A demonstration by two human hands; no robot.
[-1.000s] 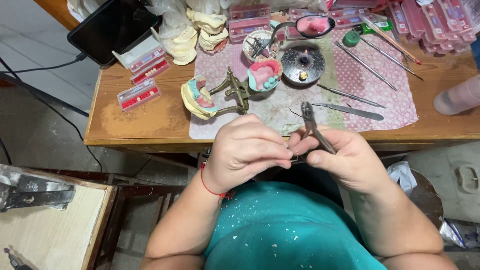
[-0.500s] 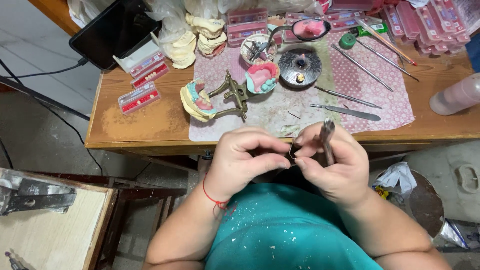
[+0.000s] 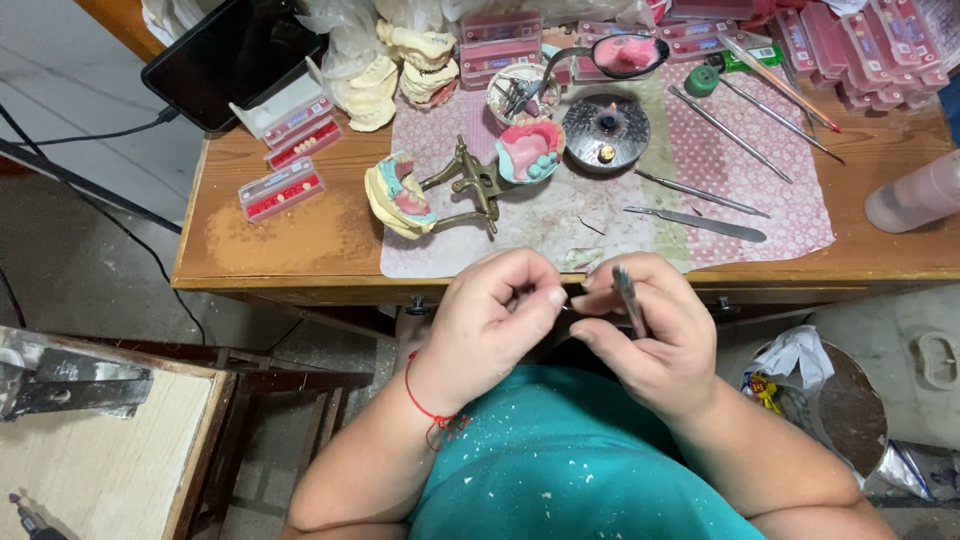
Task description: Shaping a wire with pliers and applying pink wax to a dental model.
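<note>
Hands lower; teeth in trays.

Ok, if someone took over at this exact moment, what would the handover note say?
Left hand: fingertips pinched shut, close to the chest; whatever they pinch is too small to tell.
Right hand: holds a thin metal tool, tip up, next to the left fingertips.
On the table: dental model on an articulator, a burner with a small flame, loose instruments on the cloth.
Done: cannot tell.
Left: the handwork at the fingertips looks unfinished.
</note>
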